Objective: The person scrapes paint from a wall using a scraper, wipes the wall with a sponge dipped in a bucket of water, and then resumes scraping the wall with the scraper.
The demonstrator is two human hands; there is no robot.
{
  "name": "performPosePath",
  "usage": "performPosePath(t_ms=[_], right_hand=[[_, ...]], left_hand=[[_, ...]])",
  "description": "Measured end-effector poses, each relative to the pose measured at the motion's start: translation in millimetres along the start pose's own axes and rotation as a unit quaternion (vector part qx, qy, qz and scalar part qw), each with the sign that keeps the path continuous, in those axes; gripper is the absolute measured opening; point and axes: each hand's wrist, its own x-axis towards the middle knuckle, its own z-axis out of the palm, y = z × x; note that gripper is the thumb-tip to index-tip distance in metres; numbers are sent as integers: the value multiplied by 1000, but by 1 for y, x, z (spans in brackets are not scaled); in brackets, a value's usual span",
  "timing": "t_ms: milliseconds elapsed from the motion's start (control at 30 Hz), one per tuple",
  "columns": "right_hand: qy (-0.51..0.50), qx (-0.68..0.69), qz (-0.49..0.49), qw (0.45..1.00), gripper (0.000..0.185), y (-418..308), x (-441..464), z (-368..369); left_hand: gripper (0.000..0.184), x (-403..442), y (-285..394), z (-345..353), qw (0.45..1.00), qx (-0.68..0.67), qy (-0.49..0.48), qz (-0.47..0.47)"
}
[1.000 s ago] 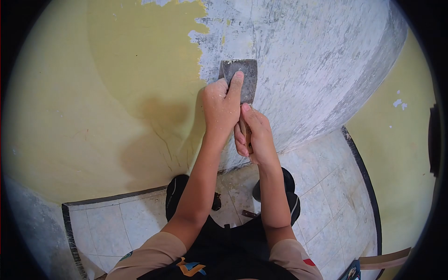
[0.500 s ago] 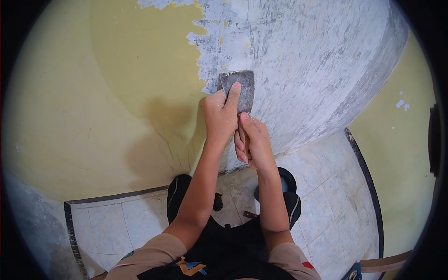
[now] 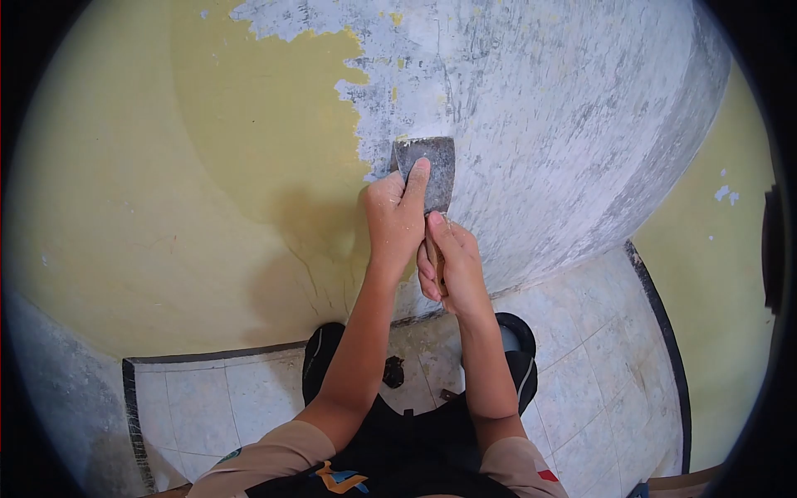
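Observation:
A paint scraper with a wide, worn metal blade (image 3: 439,176) and a wooden handle (image 3: 433,259) is held against the wall (image 3: 515,149). My right hand (image 3: 458,264) wraps round the handle. Higher up, my left hand (image 3: 393,216) grips the blade's left side, its thumb pressed flat along the face; its other fingers are mostly hidden. The blade's top edge lies on the bare grey-white surface, just right of the ragged edge of yellow-green paint (image 3: 274,108). Small pale flecks cling to the blade's edge and my left hand.
Below the wall is a tiled floor (image 3: 573,365) with a dark border (image 3: 664,332). A dark round container (image 3: 516,330) stands near my right knee. Between my legs lies a small dark object (image 3: 393,371), its kind unclear. A brown wooden edge (image 3: 685,481) shows at lower right.
The view has tilted slightly upward, so the wall and hands sit lower in the picture. Against the wall, the scraper has slid up a little. Both hands keep their grip.

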Motion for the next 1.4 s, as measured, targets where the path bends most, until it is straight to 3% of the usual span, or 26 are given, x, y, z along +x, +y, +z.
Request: performPosePath(t_ms=[500,667,900,1400], right_hand=[[-6,2,-1,1000,45,-3,5,-4],[-26,30,-21,999,43,2,18,0],[-14,31,-4,999,44,13,10,-3],[-9,-4,-1,1000,46,10,9,-4]], left_hand=[[51,1,16,3,998,-42,-10,-38],[54,14,5,5,999,15,22,38],[53,-3,7,0,999,28,10,-15],[53,0,1,-4,999,39,-7,17]])
